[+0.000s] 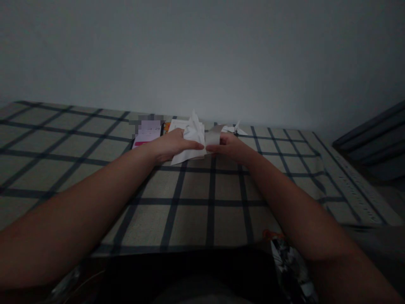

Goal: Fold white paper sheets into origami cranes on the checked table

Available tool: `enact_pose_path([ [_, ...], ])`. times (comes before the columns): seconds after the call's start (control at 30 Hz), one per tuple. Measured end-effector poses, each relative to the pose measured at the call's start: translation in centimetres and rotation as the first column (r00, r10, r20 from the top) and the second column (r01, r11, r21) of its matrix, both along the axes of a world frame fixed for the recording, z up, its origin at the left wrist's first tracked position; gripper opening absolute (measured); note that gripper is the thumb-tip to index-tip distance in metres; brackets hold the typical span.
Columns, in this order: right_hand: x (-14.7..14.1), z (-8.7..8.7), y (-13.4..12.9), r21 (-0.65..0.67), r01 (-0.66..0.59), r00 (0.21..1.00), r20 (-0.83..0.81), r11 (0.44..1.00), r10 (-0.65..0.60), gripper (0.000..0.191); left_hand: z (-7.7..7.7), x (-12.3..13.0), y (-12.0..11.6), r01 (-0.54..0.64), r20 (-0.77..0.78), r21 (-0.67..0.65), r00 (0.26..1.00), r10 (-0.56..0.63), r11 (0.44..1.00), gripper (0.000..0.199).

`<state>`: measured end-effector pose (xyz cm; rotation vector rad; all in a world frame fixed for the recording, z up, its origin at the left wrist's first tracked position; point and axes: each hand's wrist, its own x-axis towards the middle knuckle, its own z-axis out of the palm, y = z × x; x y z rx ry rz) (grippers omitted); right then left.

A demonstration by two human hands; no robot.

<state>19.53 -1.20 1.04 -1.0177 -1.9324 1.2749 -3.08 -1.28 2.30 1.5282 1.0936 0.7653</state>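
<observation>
Both of my hands are over the far part of the checked tablecloth. My left hand [172,145] is closed on a white folded paper [193,134], its thumb lying across the front. A pointed paper flap stands up from it, and a flat corner sticks out below. Just to the right, my right hand [232,147] pinches a curved, greyer piece of paper [214,136] between thumb and fingers. Whether both pieces belong to one sheet I cannot tell. Behind my right hand lies a white folded paper shape with pointed ends [238,128]. My thumb tips nearly meet.
A phone [148,134] with a lit pinkish screen lies left of my left hand, with a small orange item [166,126] beside it. The checked cloth [196,219] covers the table up to the wall [202,55]. A dark folded thing [373,139] stands at right.
</observation>
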Motion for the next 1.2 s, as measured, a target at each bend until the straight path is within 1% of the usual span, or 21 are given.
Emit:
enact_pose_path([
  [0.1, -0.1, 0.0, -0.1, -0.02, 0.021, 1.0, -0.004, 1.0, -0.021, 0.033, -0.1, -0.1, 0.0, 0.013, 0.003, 0.028, 1.0, -0.013, 1.0, 0.049],
  [0.17, -0.2, 0.2, -0.3, -0.011, 0.035, 0.999, 0.008, 0.999, -0.035, 0.032, -0.1, -0.1, 0.0, 0.015, 0.011, 0.028, 1.0, -0.015, 0.999, 0.046],
  [0.23, -0.3, 0.5, -0.5, 0.033, 0.046, 0.999, 0.014, 0.998, -0.047, 0.029, -0.2, 0.0, 0.0, 0.016, 0.035, 0.008, 0.999, -0.017, 1.0, 0.044],
  [0.37, -0.5, 1.3, -1.0, 0.188, 0.058, 0.998, -0.01, 0.98, -0.057, 0.025, -0.1, 0.2, 0.0, 0.004, 0.086, -0.027, 0.996, -0.002, 1.0, 0.046],
  [0.43, -0.6, 1.6, -1.2, 0.202, 0.057, 0.998, -0.012, 0.978, -0.055, 0.025, -0.1, 0.2, 0.0, 0.005, 0.088, -0.035, 0.996, -0.002, 0.999, 0.047],
  [0.5, -0.5, 1.5, -1.2, 0.176, 0.057, 0.998, 0.012, 0.983, -0.06, 0.027, 0.0, 0.2, 0.0, 0.009, 0.084, -0.037, 0.996, -0.006, 0.999, 0.047],
  [0.6, -0.3, 1.0, -0.8, 0.093, 0.083, 0.992, 0.092, 0.992, -0.092, 0.031, 0.0, 0.0, 0.0, -0.002, 0.054, -0.036, 0.999, 0.004, 0.999, 0.049],
  [0.63, -0.2, 0.8, -0.6, 0.051, 0.076, 0.986, 0.141, 0.996, -0.083, 0.033, -0.1, 0.0, 0.0, -0.01, 0.036, -0.028, 0.999, 0.011, 1.0, 0.049],
  [0.67, -0.1, 0.6, -0.4, 0.041, 0.078, 0.987, 0.138, 0.996, -0.083, 0.033, -0.1, -0.1, 0.1, -0.015, 0.021, -0.017, 1.0, 0.016, 1.0, 0.049],
  [0.77, 0.1, 0.3, -0.1, 0.044, 0.076, 0.991, 0.104, 0.996, -0.08, 0.033, -0.1, 0.0, 0.1, -0.012, 0.019, 0.028, 1.0, 0.011, 1.0, 0.05],
  [0.83, 0.1, 0.3, -0.1, 0.043, 0.071, 0.994, 0.083, 0.997, -0.074, 0.03, 0.0, 0.2, 0.1, -0.005, 0.03, 0.03, 1.0, 0.005, 1.0, 0.052],
  [0.93, 0.0, 0.5, -0.2, -0.015, 0.089, 0.995, 0.04, 0.996, -0.089, 0.026, 0.1, 0.4, 0.1, -0.002, 0.039, -0.008, 0.999, 0.002, 1.0, 0.05],
  [1.0, -0.2, 0.6, -0.2, -0.065, 0.113, 0.993, -0.025, 0.991, -0.115, 0.025, 0.2, 0.4, 0.1, -0.004, 0.062, -0.031, 0.998, 0.005, 1.0, 0.045],
  [1.1, -0.3, 0.6, -0.3, -0.118, 0.087, 0.985, -0.141, 0.989, -0.103, 0.026, 0.3, 0.2, 0.0, 0.01, 0.108, -0.069, 0.994, -0.002, 0.998, 0.041],
  [1.2, -0.3, 0.5, -0.3, -0.135, 0.079, 0.981, -0.164, 0.988, -0.101, 0.028, 0.4, 0.2, -0.1, 0.048, 0.145, -0.094, 0.989, -0.034, 0.994, 0.036],
])
